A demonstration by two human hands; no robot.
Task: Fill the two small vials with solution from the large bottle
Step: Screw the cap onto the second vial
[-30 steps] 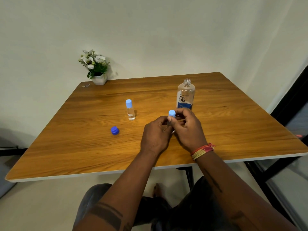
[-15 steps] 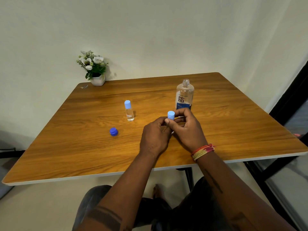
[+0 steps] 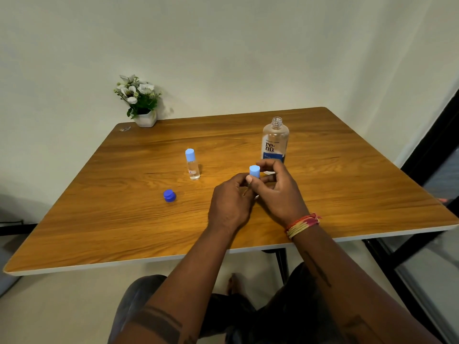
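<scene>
Tabletop (image 3: 347, 184): vial body hidden behind hands (image 3: 258, 194).

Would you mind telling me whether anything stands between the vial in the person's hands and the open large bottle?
Nothing visible does. The light-blue-capped small vial sits between the left hand and right hand, directly in front of the clear uncapped large bottle; only the right hand's fingers overlap the bottle's base.

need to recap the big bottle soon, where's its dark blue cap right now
In the head view the dark blue cap lies on the table, left of both hands and in front of the standing vial.
</scene>
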